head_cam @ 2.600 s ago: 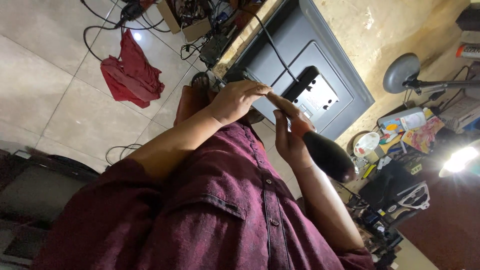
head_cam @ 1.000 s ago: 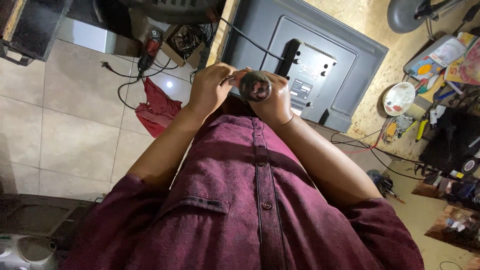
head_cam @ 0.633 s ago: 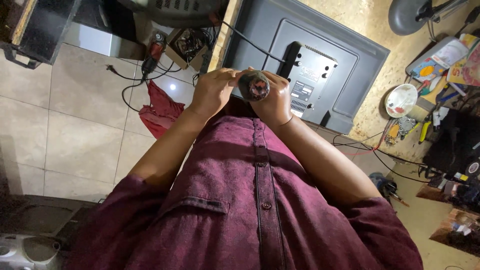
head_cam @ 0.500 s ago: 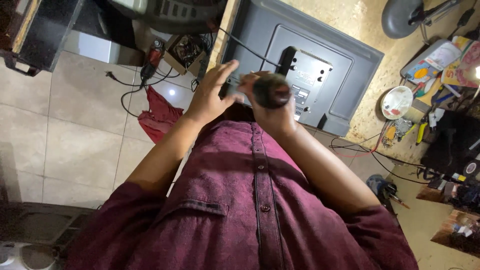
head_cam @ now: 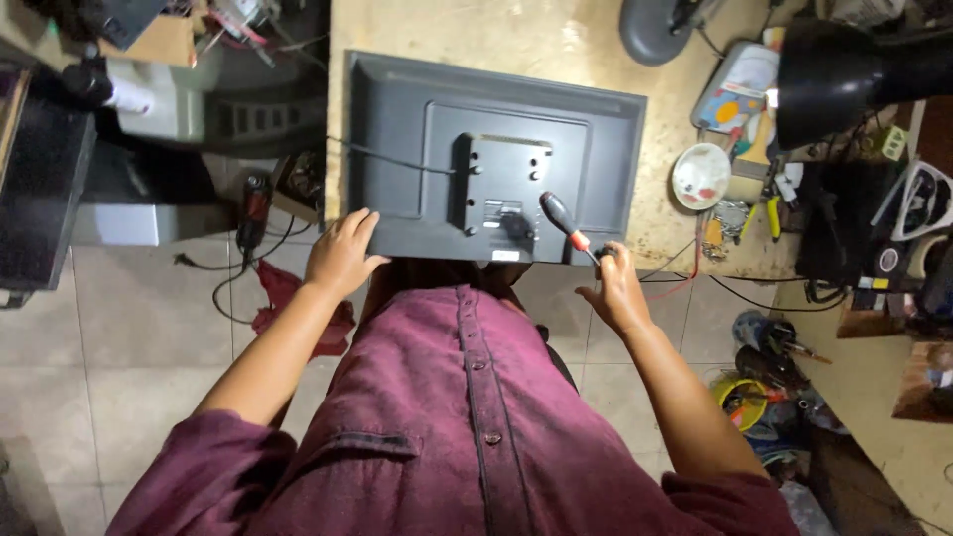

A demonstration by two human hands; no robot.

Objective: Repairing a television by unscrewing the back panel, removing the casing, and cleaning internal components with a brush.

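Note:
A dark grey flat-screen television (head_cam: 397, 159) lies face down on a worn wooden workbench (head_cam: 596, 50), its back panel up. My left hand (head_cam: 340, 253) rests on its near left edge, fingers spread over the rim. My right hand (head_cam: 613, 288) grips a screwdriver (head_cam: 562, 220) with a black and red handle; the handle points up over the panel's near right part. A black cable (head_cam: 387, 157) runs across the panel to the centre mount plate.
A round white dish (head_cam: 701, 177), coloured packets and small tools lie right of the television. A black lamp shade (head_cam: 844, 79) hangs at the upper right. A red cloth (head_cam: 283, 298) and cables lie on the tiled floor at left, beside a grey appliance (head_cam: 169, 99).
My hands were together in front of my chest around a round dark object. They have parted: the left now rests on the television's edge, the right holds the screwdriver by the panel.

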